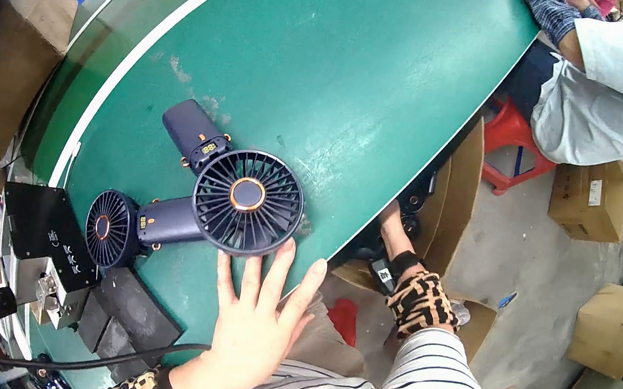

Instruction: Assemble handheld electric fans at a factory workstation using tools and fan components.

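Two dark handheld fans lie on the green table (379,68). The upper fan (245,221) has its round grille facing up and its handle pointing to the far left. The lower fan (109,229) has its grille at the left, and its handle reaches under the upper fan's grille. My left hand (251,330) is spread flat, its fingertips at the near rim of the upper fan. To the right, my right hand (391,216) reaches down past the table edge into a cardboard box (456,208) of dark fans. Its fingers are hidden there.
A black device (49,228) and dark flat blocks (133,313) are on the left, with a black cable (101,360) nearby. Another person (608,94) sits on a red stool (508,143) at the far right. Cartons (610,328) stand along the right side.
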`<act>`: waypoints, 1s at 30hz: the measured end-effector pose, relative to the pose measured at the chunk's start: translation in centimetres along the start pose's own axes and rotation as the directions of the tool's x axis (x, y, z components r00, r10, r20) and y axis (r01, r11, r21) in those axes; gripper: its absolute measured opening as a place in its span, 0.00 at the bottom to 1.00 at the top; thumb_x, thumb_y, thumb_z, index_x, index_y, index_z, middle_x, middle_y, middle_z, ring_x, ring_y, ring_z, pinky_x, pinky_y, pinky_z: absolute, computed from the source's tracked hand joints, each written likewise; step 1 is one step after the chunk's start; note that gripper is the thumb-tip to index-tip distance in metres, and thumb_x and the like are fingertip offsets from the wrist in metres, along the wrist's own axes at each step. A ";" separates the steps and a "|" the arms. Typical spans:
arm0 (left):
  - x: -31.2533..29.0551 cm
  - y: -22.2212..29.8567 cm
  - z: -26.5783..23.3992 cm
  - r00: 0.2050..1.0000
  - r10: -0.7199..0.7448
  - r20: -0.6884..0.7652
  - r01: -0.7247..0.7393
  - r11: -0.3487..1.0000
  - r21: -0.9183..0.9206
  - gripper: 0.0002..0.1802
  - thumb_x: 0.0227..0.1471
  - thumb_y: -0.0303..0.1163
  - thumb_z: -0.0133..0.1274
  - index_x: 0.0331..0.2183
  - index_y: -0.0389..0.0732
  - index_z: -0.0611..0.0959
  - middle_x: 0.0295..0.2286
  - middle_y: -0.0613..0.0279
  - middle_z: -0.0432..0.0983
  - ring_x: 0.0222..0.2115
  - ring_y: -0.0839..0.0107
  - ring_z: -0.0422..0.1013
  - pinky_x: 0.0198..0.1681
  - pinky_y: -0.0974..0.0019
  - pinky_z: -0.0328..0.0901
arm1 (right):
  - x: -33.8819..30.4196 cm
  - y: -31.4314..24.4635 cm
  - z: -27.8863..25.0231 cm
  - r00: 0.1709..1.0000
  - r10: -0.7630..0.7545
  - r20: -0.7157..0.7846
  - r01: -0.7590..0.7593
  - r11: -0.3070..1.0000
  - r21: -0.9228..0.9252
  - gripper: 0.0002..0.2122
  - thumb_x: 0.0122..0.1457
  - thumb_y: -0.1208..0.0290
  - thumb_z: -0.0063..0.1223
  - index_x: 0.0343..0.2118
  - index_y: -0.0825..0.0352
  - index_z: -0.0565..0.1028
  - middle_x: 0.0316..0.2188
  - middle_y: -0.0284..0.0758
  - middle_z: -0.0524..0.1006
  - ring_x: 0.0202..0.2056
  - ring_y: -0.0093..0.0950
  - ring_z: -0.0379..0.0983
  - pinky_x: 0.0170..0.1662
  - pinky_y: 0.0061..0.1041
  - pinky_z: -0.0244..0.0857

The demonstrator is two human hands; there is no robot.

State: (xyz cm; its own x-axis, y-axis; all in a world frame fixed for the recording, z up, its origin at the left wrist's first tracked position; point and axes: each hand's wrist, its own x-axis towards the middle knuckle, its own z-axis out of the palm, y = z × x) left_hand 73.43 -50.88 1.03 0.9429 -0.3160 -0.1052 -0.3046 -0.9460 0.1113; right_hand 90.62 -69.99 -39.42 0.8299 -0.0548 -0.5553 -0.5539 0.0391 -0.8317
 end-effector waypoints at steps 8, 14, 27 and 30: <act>0.4 0.8 0.2 0.987 0.093 -0.129 -0.098 0.995 -0.033 0.47 0.43 0.42 0.63 0.62 0.47 0.60 0.61 0.41 0.49 0.62 0.42 0.45 0.61 0.32 0.39 | -20.3 -22.9 -13.4 0.882 -0.465 -0.085 0.472 0.862 0.185 0.18 0.57 0.62 0.54 0.46 0.70 0.74 0.43 0.32 0.75 0.44 0.23 0.70 0.50 0.24 0.62; -1.1 0.0 0.0 0.963 0.088 -0.255 -0.127 0.982 -0.138 0.44 0.44 0.38 0.62 0.61 0.47 0.62 0.59 0.48 0.55 0.63 0.48 0.46 0.62 0.32 0.36 | -25.8 -40.4 -7.9 0.685 -0.649 0.332 0.728 0.583 -0.361 0.21 0.54 0.62 0.58 0.44 0.75 0.74 0.41 0.33 0.74 0.43 0.23 0.69 0.49 0.22 0.60; -4.4 -1.1 0.9 0.961 0.036 -0.275 -0.094 0.975 -0.200 0.42 0.44 0.37 0.62 0.60 0.46 0.64 0.59 0.48 0.56 0.63 0.47 0.46 0.61 0.31 0.37 | -20.8 -44.5 17.1 0.613 -0.133 0.779 0.763 0.355 -0.540 0.13 0.51 0.56 0.57 0.31 0.60 0.83 0.29 0.29 0.80 0.33 0.21 0.72 0.40 0.21 0.64; -3.7 -0.9 0.4 0.966 0.048 -0.255 -0.099 0.976 -0.192 0.44 0.43 0.37 0.63 0.60 0.46 0.63 0.59 0.48 0.55 0.63 0.47 0.46 0.61 0.32 0.38 | -19.3 -43.4 18.7 0.495 -0.222 0.840 0.860 0.260 -0.438 0.21 0.53 0.42 0.56 0.29 0.59 0.82 0.28 0.33 0.79 0.35 0.24 0.72 0.44 0.26 0.64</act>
State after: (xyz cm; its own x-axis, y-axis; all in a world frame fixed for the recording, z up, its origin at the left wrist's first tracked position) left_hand 70.12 -48.84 0.91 0.9304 -0.3317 0.1561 -0.3649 -0.8782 0.3090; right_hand 99.93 -51.93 7.42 0.5904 0.8023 -0.0886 0.5402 -0.4742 -0.6952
